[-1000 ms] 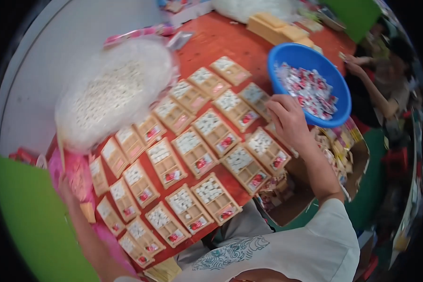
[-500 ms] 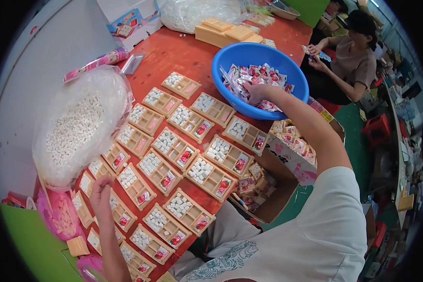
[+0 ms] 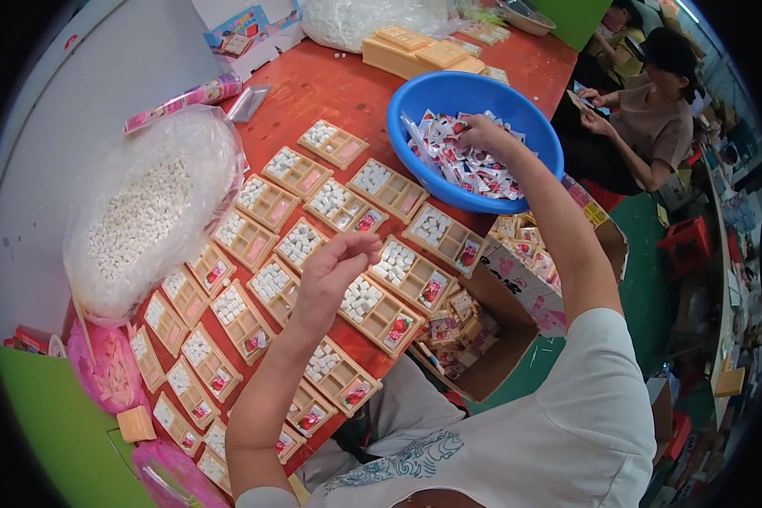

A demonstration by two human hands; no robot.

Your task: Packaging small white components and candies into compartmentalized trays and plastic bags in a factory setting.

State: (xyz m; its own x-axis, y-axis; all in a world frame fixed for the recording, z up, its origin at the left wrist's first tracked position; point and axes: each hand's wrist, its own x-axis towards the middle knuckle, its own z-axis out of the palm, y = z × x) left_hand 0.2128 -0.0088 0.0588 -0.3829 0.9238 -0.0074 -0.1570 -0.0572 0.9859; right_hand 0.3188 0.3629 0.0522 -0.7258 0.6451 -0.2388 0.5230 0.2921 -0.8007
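Observation:
My right hand [image 3: 489,135] reaches into a blue basin [image 3: 529,196] heaped with small white and red sachets [image 3: 449,152]. Its fingers curl down among them, tips hidden, so I cannot tell what they grip. My left hand [image 3: 334,271] hovers over the middle of the table with its fingers bent together; anything inside is too hidden to name. Beneath and around it, several wooden-coloured compartment trays [image 3: 442,239] lie in slanting rows. Each shows white cubes in one large section. Many hold a strawberry-printed sachet [image 3: 434,289] in a corner section; some have a plain pink piece there.
A clear bag of white cubes [image 3: 144,207] lies at the left, near pink bags [image 3: 106,372]. Stacked tan trays [image 3: 411,59] stand at the back. Below the table's right edge is a carton [image 3: 504,347] of filled trays. A co-worker [image 3: 652,118] sits at the far right.
My left hand has moved right and away from me, from the left-hand trays to over the middle ones. Inside the basin, my right hand has shifted right.

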